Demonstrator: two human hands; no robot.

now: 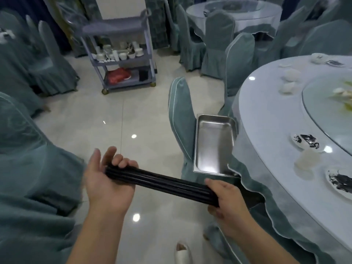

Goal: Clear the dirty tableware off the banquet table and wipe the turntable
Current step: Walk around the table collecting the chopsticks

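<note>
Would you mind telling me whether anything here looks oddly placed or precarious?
Yes: the steel pan sits on a chair seat rather than on the table, wedged against the tablecloth and apparently tilted, so it might slide. Otherwise, both hands hold a bundle of black chopsticks level.

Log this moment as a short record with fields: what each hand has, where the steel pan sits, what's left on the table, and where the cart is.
left hand: fingers curled over one end of the bundle of black chopsticks
right hand: grips the other end of the bundle
steel pan: empty, on a covered chair seat beside the banquet table
left on table: two black-patterned plates, small white dishes, crumpled napkins
turntable: glass, food scraps on it
cart: across the floor, white cups on middle shelf
</note>
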